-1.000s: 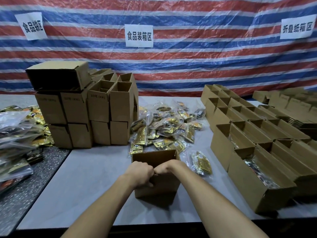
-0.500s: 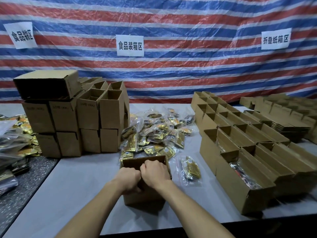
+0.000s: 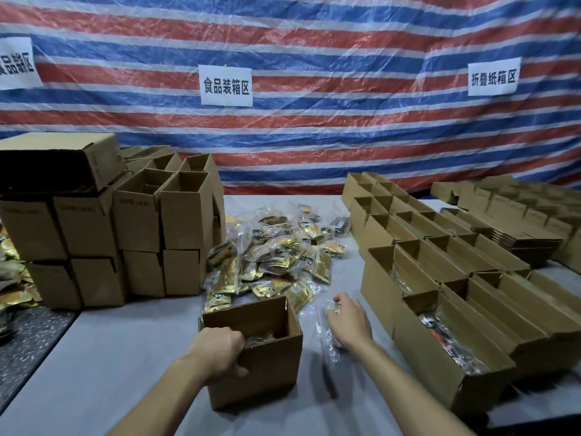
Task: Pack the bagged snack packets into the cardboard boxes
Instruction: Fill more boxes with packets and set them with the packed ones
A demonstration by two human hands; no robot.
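Note:
An open cardboard box [image 3: 267,369] stands on the table in front of me, with snack packets showing inside it. My left hand [image 3: 220,354] grips its near left rim, fingers curled over the edge. To the right of the box lies a clear bagged snack packet [image 3: 327,344] on the table. My right hand [image 3: 347,322] rests on top of that bag with its fingers bent over it; whether they hold it cannot be seen. Beyond the box spreads a pile of gold and clear snack bags [image 3: 276,256].
Stacked cardboard boxes [image 3: 132,234] rise at the left. Rows of open boxes [image 3: 446,278], some holding packets, fill the right side. More gold packets [image 3: 12,278] lie at the far left. A striped tarp with white signs hangs behind the grey table [image 3: 110,341].
Both hands were together at the box's near rim. My right hand has left the box and moved right onto the bagged packet; my left hand stays on the rim.

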